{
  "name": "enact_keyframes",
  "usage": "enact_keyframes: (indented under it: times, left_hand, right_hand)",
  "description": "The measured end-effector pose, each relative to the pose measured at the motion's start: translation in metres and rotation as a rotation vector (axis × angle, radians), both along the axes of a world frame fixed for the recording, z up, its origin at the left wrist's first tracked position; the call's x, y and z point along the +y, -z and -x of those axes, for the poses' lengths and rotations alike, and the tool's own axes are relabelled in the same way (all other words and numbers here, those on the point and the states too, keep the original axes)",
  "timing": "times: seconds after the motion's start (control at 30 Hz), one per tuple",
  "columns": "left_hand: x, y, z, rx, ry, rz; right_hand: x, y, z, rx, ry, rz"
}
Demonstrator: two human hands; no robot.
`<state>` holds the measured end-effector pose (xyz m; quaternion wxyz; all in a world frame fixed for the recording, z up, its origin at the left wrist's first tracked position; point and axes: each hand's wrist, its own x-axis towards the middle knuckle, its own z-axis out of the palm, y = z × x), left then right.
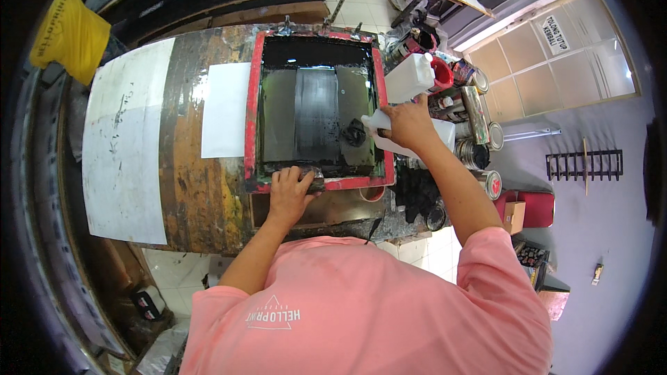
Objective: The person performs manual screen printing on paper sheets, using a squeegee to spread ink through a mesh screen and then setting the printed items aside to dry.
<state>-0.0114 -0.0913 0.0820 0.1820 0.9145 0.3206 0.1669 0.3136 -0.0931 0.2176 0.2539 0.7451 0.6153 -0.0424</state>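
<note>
A screen-printing frame (252, 111) with red, ink-smeared sides lies on the table; its mesh is black and dark green, with a paler grey strip down the middle. My right hand (410, 123) grips a translucent white plastic jug (442, 132), tipped so that its mouth points left over the mesh. Just beside the mouth, a crumpled black rag (355, 132) lies on the screen. My left hand (288, 196) is closed over the frame's near edge, fingers curled on a dark, ink-coated squeegee (316, 182), partly hidden under them.
White paper (226, 111) sticks out left of the frame on the stained wooden table (191, 187). Another white jug (410, 78), a red container (442, 75) and several ink cans (479, 82) crowd the right side. Clamps (286, 26) stand at the frame's far edge.
</note>
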Motion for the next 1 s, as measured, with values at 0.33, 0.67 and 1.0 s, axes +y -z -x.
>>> enact_keyframes:
  times: [0.33, 0.67, 1.0]
  left_hand:
    - [-0.001, -0.003, 0.001, -0.018, -0.012, 0.007]
    - [0.000, -0.001, 0.001, -0.034, -0.009, -0.015]
    - [0.001, 0.000, 0.002, -0.036, -0.003, -0.010]
  right_hand:
    - [0.016, 0.007, 0.002, -0.053, -0.040, -0.008]
    - [0.024, 0.007, 0.017, -0.057, -0.047, 0.042]
    - [0.017, 0.003, 0.013, -0.084, -0.103, -0.017]
